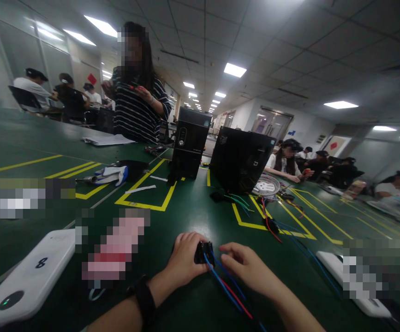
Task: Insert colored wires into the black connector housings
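Note:
Near the front of the green table, my left hand point(187, 258) is closed around a small black block point(205, 252) whose exact kind I cannot make out. Blue wires point(222, 287) and a red wire point(238, 300) run from the block toward the table's near edge. Just right of it is my right hand point(243, 265), fingers loosely bent and apart, with nothing visible in them. Its fingertips are close to the blue wires; whether they touch is unclear. A black band point(145, 299) circles my left wrist.
Two black computer cases point(190, 147) stand ahead. Right of them lie loose coloured wires point(271, 226) and a white basket point(266, 184). A white device marked 8 point(30, 276) lies left; another white device point(352, 283) lies right. A person in a striped top point(139, 106) stands across the table point(186, 207).

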{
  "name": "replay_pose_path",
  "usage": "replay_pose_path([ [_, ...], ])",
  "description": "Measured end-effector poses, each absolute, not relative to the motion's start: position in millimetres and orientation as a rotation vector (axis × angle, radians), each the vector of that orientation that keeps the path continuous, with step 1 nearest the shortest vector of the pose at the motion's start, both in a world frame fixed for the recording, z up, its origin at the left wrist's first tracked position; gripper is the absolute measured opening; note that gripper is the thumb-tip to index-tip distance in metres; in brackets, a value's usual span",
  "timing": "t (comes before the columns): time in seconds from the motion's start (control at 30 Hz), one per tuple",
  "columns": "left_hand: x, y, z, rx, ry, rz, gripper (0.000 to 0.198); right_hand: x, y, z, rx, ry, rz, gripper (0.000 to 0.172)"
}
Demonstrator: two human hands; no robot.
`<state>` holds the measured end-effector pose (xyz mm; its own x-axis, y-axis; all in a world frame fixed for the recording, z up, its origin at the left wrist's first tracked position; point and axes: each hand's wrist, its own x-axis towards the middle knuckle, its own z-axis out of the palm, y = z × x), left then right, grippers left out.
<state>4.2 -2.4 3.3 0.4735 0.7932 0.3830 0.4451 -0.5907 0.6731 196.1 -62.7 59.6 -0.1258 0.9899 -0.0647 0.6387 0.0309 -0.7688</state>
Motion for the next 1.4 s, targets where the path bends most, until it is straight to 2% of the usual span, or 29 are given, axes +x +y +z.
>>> replay_pose_path([
  [0.23, 7, -1, 0, 2.205, 1.004, 0.965, 0.042, 188, -60, 36, -1.543, -1.671, 1.187, 0.039],
  [0.57, 8, 0, 2, 2.215, 0.996, 0.953, 0.040, 181, -64, 29, -1.569, -1.495, 1.084, 0.034],
  [0.93, 6, -1, 2, 2.244, 0.943, 0.936, 0.040, 176, -66, 27, -1.480, -1.362, 1.148, 0.034],
  [1.07, 6, 0, 2, 2.248, 0.944, 0.921, 0.038, 175, -68, 26, -1.485, -1.451, 1.092, 0.033],
  [1.2, 6, 0, 2, 2.245, 0.942, 0.919, 0.036, 173, -69, 26, -1.509, -1.599, 0.906, 0.029],
  [1.3, 6, -1, 2, 2.237, 0.942, 0.919, 0.037, 172, -70, 25, -1.503, -1.710, 0.789, 0.032],
  [1.4, 6, -1, 3, 2.233, 0.947, 0.913, 0.037, 172, -69, 23, -1.526, -1.669, 0.816, 0.029],
])
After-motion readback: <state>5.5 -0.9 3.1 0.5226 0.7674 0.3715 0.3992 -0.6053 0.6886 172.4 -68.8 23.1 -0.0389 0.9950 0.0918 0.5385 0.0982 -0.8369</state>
